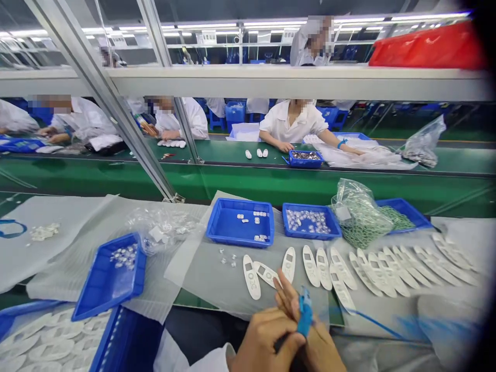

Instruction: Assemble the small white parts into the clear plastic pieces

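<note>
White sleeve (pixel 203 359) nearest the camera; left hand (pixel 263 338) and right hand (pixel 318 349) are closed together at 6 o'clock, a blue implement (pixel 305 314) clenched between them, its full form hidden by the fingers (pixel 289 295). Blue cord (pixel 372 324) is seen trailing toward 3 o'clock. Noted left to right: blue bin (pixel 127 336) of white oval panels at 8 o'clock; tilted blue tray (pixel 104 292) at 10; blue trays (pixel 240 240) at 11 and 12; bagged green strips (pixel 360 217) at 1. White slotted panels (pixel 266 274) are laid on a foam sheet (pixel 205 279), the nearest just beyond the fingertips, not touched.
</note>
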Motion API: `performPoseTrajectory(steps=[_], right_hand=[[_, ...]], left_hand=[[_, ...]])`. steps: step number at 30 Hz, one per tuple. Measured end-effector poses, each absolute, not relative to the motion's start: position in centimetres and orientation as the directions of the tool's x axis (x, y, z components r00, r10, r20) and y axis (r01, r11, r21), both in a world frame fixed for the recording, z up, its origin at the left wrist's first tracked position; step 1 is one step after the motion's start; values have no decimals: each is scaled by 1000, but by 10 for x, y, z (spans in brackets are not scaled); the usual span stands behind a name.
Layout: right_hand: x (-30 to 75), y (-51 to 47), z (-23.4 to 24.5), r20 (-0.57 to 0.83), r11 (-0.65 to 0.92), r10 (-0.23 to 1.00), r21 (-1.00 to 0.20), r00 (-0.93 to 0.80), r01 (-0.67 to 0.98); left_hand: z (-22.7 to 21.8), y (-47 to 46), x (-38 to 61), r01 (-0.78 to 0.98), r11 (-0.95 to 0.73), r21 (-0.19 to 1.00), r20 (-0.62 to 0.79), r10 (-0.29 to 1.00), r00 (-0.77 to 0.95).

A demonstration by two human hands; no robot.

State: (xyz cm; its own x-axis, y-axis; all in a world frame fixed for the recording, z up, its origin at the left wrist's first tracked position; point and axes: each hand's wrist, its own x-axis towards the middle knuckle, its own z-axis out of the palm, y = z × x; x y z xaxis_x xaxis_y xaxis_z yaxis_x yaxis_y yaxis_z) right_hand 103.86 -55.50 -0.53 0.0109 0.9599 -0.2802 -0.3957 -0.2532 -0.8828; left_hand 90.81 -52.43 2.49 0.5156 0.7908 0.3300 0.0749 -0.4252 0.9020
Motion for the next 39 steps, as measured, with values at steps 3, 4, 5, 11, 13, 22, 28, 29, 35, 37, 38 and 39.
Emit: performPoseTrajectory(steps=[3, 4, 5, 11, 13, 22, 28, 29, 35, 37, 38, 39], right_hand=[[1028, -550, 3, -327, -277, 940, -898, 98, -341], [1024, -550, 6, -358, -286, 925, -878, 130, -384], [1020, -550, 9, -384, -284, 911, -848, 150, -447], [1008, -560, 17, -370, -315, 926, -636, -79, -705], [1008, -559, 17, -380, -314, 921, -600, -83, -736], [1008, -534, -20, -429, -105, 799, -789, 421, -605], [1005, -508, -8, -136, -158, 849, -987, 511, 0], [1005, -505, -3, -50, -121, 849, -988, 526, 100], [995, -499, 28, -120, -42, 940, -970, 320, -238], [992, -503, 40, -170, -15, 948, -868, 268, -497], [991, -508, 45, -172, 21, 950, -795, 260, -606], [991, -513, 49, -153, 54, 957, -743, 247, -668]], left_hand=[[25, -527, 894, 136, -219, 966, 127, 863, 488], [25, -526, 890, 141, -190, 972, 99, 869, 486], [24, -525, 887, 141, -182, 973, 93, 871, 482], [18, -509, 874, 66, -281, 958, 202, 817, 540], [14, -506, 871, 86, -225, 971, 138, 812, 567], [-1, -523, 883, 47, -445, 894, 320, 709, 628], [-4, -530, 892, -130, -585, 800, 519, 568, 638], [-4, -532, 891, -103, -545, 832, 472, 597, 649], [3, -532, 874, -26, -314, 949, 262, 741, 619], [3, -530, 869, -6, -405, 914, 314, 700, 641], [2, -530, 867, 14, -425, 905, 310, 683, 661], [0, -529, 865, 30, -421, 907, 290, 673, 680]])
